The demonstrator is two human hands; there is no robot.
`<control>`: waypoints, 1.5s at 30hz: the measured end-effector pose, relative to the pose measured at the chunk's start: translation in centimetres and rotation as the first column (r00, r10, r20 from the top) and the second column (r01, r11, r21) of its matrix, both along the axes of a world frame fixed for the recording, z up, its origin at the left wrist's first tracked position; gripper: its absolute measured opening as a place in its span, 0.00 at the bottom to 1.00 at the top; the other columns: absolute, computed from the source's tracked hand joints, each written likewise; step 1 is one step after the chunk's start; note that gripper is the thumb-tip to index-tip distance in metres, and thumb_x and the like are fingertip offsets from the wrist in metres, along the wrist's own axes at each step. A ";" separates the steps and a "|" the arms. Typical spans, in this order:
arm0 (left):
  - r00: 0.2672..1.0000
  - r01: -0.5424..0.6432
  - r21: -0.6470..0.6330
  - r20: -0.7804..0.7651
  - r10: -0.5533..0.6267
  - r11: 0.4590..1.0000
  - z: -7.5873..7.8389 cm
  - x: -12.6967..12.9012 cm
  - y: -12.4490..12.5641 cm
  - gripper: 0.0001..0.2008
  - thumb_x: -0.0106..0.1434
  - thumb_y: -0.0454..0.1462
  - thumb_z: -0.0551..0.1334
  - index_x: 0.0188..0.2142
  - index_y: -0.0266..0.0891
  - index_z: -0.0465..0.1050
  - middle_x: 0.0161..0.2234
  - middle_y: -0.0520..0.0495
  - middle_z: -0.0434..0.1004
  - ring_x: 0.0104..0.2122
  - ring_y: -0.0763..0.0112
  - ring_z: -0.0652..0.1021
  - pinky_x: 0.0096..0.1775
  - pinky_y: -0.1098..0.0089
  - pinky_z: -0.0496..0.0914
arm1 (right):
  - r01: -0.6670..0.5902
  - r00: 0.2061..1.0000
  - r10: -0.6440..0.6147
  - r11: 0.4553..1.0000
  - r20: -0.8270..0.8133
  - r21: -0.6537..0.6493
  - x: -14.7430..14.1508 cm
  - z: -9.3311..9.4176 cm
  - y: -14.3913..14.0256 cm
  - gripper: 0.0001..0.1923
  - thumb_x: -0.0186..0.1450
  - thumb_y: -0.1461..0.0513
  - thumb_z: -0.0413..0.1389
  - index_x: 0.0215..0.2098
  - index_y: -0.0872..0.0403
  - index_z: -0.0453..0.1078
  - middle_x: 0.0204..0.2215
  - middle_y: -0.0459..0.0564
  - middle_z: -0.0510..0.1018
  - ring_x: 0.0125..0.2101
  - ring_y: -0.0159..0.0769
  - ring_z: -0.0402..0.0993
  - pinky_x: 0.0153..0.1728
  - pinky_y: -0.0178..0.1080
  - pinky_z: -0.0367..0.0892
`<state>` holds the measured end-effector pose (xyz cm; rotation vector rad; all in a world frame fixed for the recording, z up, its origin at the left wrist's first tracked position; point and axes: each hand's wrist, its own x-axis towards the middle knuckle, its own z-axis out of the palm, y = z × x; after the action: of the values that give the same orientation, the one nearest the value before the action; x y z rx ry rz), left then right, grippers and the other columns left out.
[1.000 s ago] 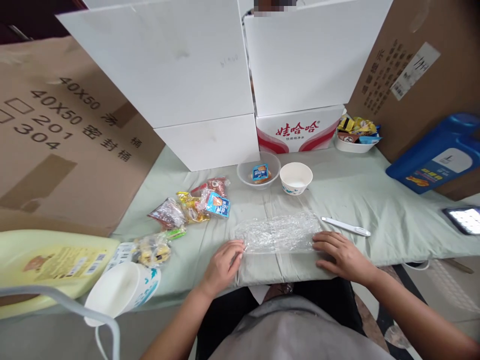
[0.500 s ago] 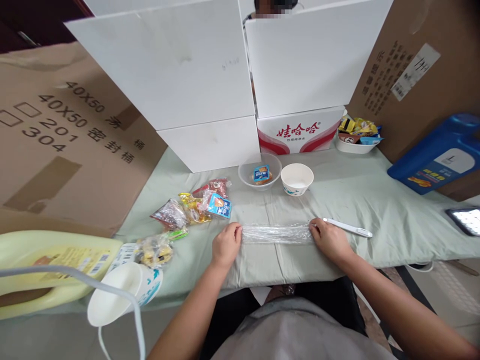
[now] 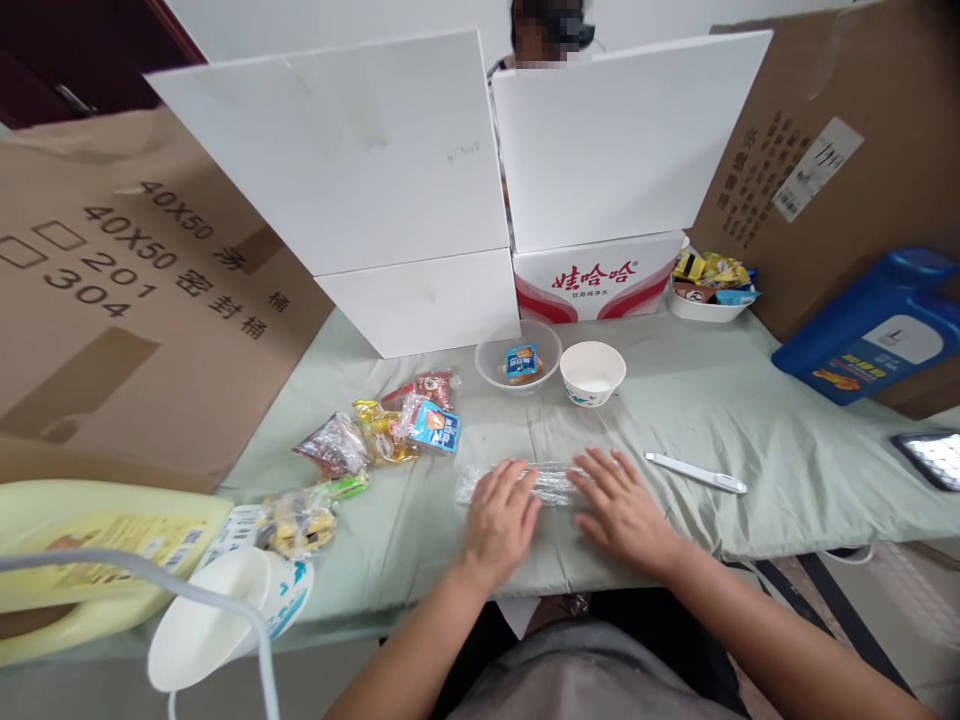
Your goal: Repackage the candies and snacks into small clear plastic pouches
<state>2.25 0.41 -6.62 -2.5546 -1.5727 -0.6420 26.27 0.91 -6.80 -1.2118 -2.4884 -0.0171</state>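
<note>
A long strip of crinkled clear plastic film (image 3: 553, 484) lies across the table in front of me. My left hand (image 3: 501, 515) rests flat over its left part, fingers stretched out. On the strip's right end lies my right hand (image 3: 619, 505), its fingers spread. Beside the right hand is a white pen-like utility knife (image 3: 696, 472). Wrapped snacks (image 3: 386, 430) in several colours are heaped to the left. Beyond the film stand a clear plastic bowl (image 3: 489, 372) with a blue snack packet (image 3: 521, 361) in it and a white paper bowl (image 3: 592, 372).
White boards (image 3: 420, 160) and a printed carton (image 3: 592, 280) wall off the back. A snack tub (image 3: 705, 308), blue bottle (image 3: 862, 330) and phone (image 3: 934, 460) are at the right. A yellow jug (image 3: 112, 520) and tilted paper cups (image 3: 217, 610) stand at the left edge.
Both hands have let go of the strip's ends and moved inward, from pinching to lying flat on it. The whole view has shifted slightly.
</note>
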 end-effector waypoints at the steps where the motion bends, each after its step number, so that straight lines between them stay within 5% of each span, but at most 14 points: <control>1: 0.997 0.051 -0.062 -0.046 -0.054 0.997 -0.6 0.5 -0.2 0.23 0.68 0.44 0.54 0.61 0.41 0.63 0.60 0.39 0.66 0.61 0.51 0.62 0.59 0.50 0.59 | -0.070 0.997 0.071 0.997 0.039 -0.025 -0.4 -0.4 0.0 0.31 0.68 0.46 0.48 0.62 0.55 0.62 0.61 0.59 0.66 0.63 0.54 0.54 0.60 0.58 0.49; 4: 0.985 0.041 -0.174 -0.157 -0.069 0.984 -2.2 0.4 -0.5 0.33 0.65 0.52 0.55 0.66 0.45 0.53 0.67 0.42 0.55 0.66 0.46 0.52 0.61 0.41 0.50 | -0.103 0.985 0.117 0.988 0.124 -0.114 -0.2 -1.5 -0.1 0.40 0.66 0.41 0.48 0.67 0.56 0.54 0.65 0.59 0.60 0.65 0.56 0.49 0.60 0.62 0.48; 7: 0.984 -0.024 -0.151 -0.179 -0.003 0.988 -2.6 -0.8 -0.8 0.33 0.65 0.51 0.57 0.66 0.44 0.55 0.67 0.40 0.54 0.66 0.43 0.52 0.60 0.40 0.49 | 0.001 0.987 0.021 0.990 0.162 -0.138 2.3 -1.9 -0.6 0.39 0.65 0.43 0.51 0.67 0.54 0.54 0.65 0.59 0.59 0.65 0.58 0.48 0.59 0.64 0.46; 11: 0.991 -0.103 -0.132 -0.094 0.091 0.986 -1.2 0.0 -2.5 0.22 0.67 0.41 0.55 0.59 0.40 0.67 0.59 0.36 0.67 0.57 0.46 0.66 0.54 0.48 0.63 | -0.022 0.990 0.039 0.991 0.135 -0.130 5.6 -1.5 -3.0 0.43 0.60 0.42 0.56 0.66 0.53 0.56 0.64 0.61 0.62 0.63 0.58 0.53 0.58 0.61 0.51; 13: 0.999 -0.011 -0.215 -0.049 0.000 0.977 -0.8 1.7 -3.4 0.20 0.68 0.41 0.54 0.57 0.42 0.69 0.54 0.38 0.71 0.51 0.53 0.71 0.50 0.54 0.68 | -0.071 0.992 0.084 0.988 0.091 -0.138 6.0 -1.1 -4.7 0.35 0.62 0.48 0.58 0.63 0.51 0.60 0.59 0.59 0.69 0.56 0.54 0.63 0.54 0.56 0.59; 16: 0.980 0.190 -0.280 -0.002 -0.199 0.941 -0.8 4.1 -3.9 0.23 0.67 0.48 0.55 0.59 0.45 0.66 0.59 0.42 0.67 0.57 0.52 0.67 0.54 0.52 0.66 | -0.101 0.995 0.098 0.985 -0.031 -0.137 5.6 -0.5 -7.2 0.17 0.66 0.62 0.52 0.53 0.50 0.69 0.44 0.54 0.77 0.41 0.43 0.72 0.44 0.47 0.65; 22: 0.882 0.463 -0.336 0.080 -0.465 0.820 -0.4 4.3 -2.5 0.26 0.68 0.50 0.54 0.62 0.46 0.61 0.66 0.44 0.57 0.66 0.54 0.55 0.64 0.47 0.51 | -0.274 0.949 0.224 0.933 -0.222 -0.232 4.5 2.2 -8.9 0.15 0.63 0.69 0.48 0.46 0.51 0.68 0.45 0.54 0.75 0.52 0.45 0.67 0.52 0.50 0.62; 26: 0.824 0.567 -0.358 0.254 -0.507 0.742 -0.2 3.2 -2.0 0.22 0.67 0.43 0.54 0.60 0.43 0.63 0.60 0.43 0.66 0.65 0.56 0.58 0.64 0.48 0.50 | -0.405 0.869 0.234 0.843 -0.437 -0.354 4.2 4.3 -6.7 0.12 0.67 0.69 0.46 0.44 0.52 0.66 0.36 0.50 0.76 0.41 0.37 0.72 0.46 0.43 0.66; 29: 0.753 0.637 -0.303 0.440 -0.488 0.709 -1.0 2.7 -1.8 0.30 0.66 0.38 0.52 0.66 0.41 0.48 0.59 0.41 0.67 0.63 0.57 0.62 0.64 0.47 0.51 | -0.294 0.849 0.041 0.866 -0.527 -0.406 3.5 5.0 -3.2 0.08 0.69 0.65 0.47 0.41 0.52 0.67 0.34 0.50 0.77 0.36 0.34 0.73 0.38 0.38 0.68; 32: 0.726 0.618 -0.252 0.545 -0.419 0.744 -2.0 2.6 -1.8 0.38 0.64 0.36 0.51 0.69 0.39 0.32 0.63 0.35 0.61 0.62 0.54 0.64 0.61 0.46 0.56 | -0.100 0.836 -0.203 0.857 -0.509 -0.505 2.0 4.3 1.3 0.07 0.68 0.62 0.49 0.38 0.53 0.68 0.30 0.47 0.77 0.30 0.33 0.73 0.32 0.35 0.67; 36: 0.750 0.572 -0.334 0.582 -0.314 0.749 -2.1 2.8 -1.9 0.46 0.60 0.33 0.56 0.69 0.37 0.25 0.58 0.34 0.68 0.59 0.53 0.67 0.58 0.47 0.62 | 0.089 0.902 -0.293 0.845 -0.317 -0.528 -0.3 2.1 6.0 0.07 0.66 0.63 0.51 0.37 0.53 0.71 0.30 0.47 0.79 0.30 0.34 0.74 0.33 0.35 0.65; 45: 0.842 0.479 -0.381 0.456 -0.290 0.791 -1.2 3.6 -1.6 0.23 0.62 0.34 0.58 0.57 0.39 0.64 0.53 0.42 0.73 0.57 0.57 0.69 0.61 0.49 0.60 | 0.311 0.920 -0.383 0.841 -0.082 -0.443 -2.4 -0.1 7.1 0.11 0.68 0.60 0.50 0.42 0.55 0.72 0.37 0.53 0.79 0.35 0.39 0.74 0.34 0.37 0.61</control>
<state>5.82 -1.24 -7.81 -3.3695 -1.4374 -0.9266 23.88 8.05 -6.91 -1.7513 -2.1510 0.5357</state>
